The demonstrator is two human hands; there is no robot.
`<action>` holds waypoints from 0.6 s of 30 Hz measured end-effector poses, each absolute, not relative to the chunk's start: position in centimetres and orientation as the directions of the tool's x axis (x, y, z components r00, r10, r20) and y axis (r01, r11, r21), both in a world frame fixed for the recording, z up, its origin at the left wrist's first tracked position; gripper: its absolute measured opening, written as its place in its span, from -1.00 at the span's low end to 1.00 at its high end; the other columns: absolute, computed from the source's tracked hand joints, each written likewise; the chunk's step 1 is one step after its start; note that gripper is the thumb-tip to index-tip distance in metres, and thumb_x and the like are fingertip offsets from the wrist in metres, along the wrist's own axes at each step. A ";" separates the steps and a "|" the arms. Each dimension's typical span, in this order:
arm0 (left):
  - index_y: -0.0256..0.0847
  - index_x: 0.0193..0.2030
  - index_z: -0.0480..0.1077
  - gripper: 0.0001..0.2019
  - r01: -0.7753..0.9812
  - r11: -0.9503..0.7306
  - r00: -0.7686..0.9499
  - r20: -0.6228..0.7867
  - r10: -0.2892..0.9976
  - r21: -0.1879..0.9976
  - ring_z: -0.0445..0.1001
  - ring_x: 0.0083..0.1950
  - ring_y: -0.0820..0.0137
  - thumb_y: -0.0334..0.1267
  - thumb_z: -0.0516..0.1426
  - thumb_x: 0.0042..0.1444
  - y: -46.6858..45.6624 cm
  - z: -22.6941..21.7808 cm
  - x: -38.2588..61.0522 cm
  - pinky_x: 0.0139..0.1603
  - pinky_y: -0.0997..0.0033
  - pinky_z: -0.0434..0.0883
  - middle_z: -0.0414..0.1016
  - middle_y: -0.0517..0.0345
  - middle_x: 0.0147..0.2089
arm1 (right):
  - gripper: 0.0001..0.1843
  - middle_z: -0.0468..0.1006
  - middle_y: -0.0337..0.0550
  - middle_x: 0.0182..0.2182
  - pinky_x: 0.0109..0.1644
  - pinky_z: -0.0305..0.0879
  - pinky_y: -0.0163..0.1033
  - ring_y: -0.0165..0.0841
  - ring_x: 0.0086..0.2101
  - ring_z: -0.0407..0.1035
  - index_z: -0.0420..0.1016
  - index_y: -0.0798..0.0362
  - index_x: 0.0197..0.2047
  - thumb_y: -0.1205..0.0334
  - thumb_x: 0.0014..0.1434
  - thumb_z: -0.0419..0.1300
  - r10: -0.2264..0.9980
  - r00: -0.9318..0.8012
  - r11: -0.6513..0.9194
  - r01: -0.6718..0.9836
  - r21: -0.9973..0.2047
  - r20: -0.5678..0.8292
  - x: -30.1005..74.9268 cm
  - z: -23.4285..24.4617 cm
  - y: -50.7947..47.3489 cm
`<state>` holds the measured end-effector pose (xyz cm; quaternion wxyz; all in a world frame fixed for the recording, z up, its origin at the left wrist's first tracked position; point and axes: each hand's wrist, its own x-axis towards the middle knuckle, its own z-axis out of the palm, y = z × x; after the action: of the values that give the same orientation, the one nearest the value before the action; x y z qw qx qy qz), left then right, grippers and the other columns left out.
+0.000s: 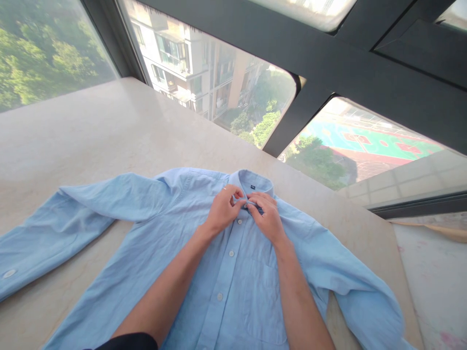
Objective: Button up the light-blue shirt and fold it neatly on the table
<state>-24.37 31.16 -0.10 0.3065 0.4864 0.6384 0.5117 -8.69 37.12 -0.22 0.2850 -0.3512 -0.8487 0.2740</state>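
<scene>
A light blue button-up shirt (175, 233) lies face up with its sleeves spread to both sides. My left hand (225, 206) pinches the shirt's front edge just below the collar (268, 184). Right beside it, my right hand (265, 211) grips the other side of the same spot, thumb and fingers pressed together. The fingertips of both hands nearly meet around the collar opening, and they partly hide the top button there. Below them, several white buttons (231, 253) run fastened down the placket. A chest pocket (260, 296) lies partly under my right forearm.
The shirt rests on a pale stone-like ledge (91, 131). Dark window frames (226, 39) border its far side, with trees, buildings and a sports court outside. At the right is a whitish surface with faint pink marks (434, 277).
</scene>
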 end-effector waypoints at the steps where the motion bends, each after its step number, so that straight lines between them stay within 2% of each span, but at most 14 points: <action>1: -0.19 -0.29 0.35 -0.91 0.373 -0.038 -0.304 0.160 0.939 0.927 0.23 -0.51 0.57 -0.39 0.17 0.05 31.0 -0.1 -24.5 -0.40 0.50 0.25 0.41 0.27 -0.32 | -0.82 0.63 -0.09 -0.08 0.21 0.16 0.05 -0.14 0.06 0.38 0.56 -0.04 -0.19 0.18 0.28 0.12 0.752 -0.592 0.604 0.442 -0.663 0.291 -8.7 -0.2 37.1; 3: -0.19 -0.32 0.42 -0.90 0.482 -0.119 -0.201 0.242 0.949 0.868 0.28 -0.44 0.55 -0.45 0.14 0.04 30.7 -0.3 -24.7 -0.35 0.51 0.27 0.41 0.22 -0.29 | -0.83 0.63 -0.08 -0.09 0.20 0.16 0.04 -0.15 0.05 0.38 0.55 -0.03 -0.20 0.18 0.28 0.12 0.752 -0.588 0.608 0.444 -0.658 0.298 -8.8 -0.2 37.0; 6: -0.16 -0.29 0.51 -0.82 0.590 -0.162 -0.091 0.264 0.960 0.791 0.39 -0.34 0.48 -0.47 0.11 0.05 30.3 -0.3 -24.8 -0.29 0.49 0.30 0.46 0.17 -0.27 | -0.84 0.63 -0.09 -0.10 0.20 0.17 0.03 -0.16 0.04 0.39 0.54 -0.03 -0.22 0.20 0.28 0.12 0.762 -0.572 0.601 0.452 -0.659 0.303 -8.8 -0.2 37.0; 14: -0.11 -0.22 0.57 -0.87 0.720 -0.095 -0.075 0.212 0.974 0.687 0.48 -0.26 0.37 -0.29 0.20 0.11 29.9 0.6 -24.9 -0.24 0.44 0.32 0.55 0.14 -0.27 | -0.81 0.63 -0.10 -0.10 0.22 0.15 0.03 -0.16 0.05 0.39 0.55 -0.04 -0.24 0.20 0.27 0.10 0.774 -0.582 0.557 0.442 -0.703 0.247 -8.8 0.0 37.3; 18: -0.09 -0.21 0.58 -0.83 0.737 -0.086 -0.084 0.217 0.973 0.670 0.49 -0.23 0.36 -0.32 0.13 0.19 30.0 0.2 -24.6 -0.23 0.44 0.32 0.56 0.12 -0.25 | -0.79 0.63 -0.10 -0.12 0.21 0.16 0.03 -0.17 0.04 0.39 0.55 -0.05 -0.23 0.19 0.28 0.08 0.780 -0.582 0.539 0.437 -0.720 0.230 -8.8 0.0 37.4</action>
<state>-24.62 30.01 0.25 0.1737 0.6541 0.6533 0.3393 -8.79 37.37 0.00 0.2748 -0.3652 -0.8330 0.3120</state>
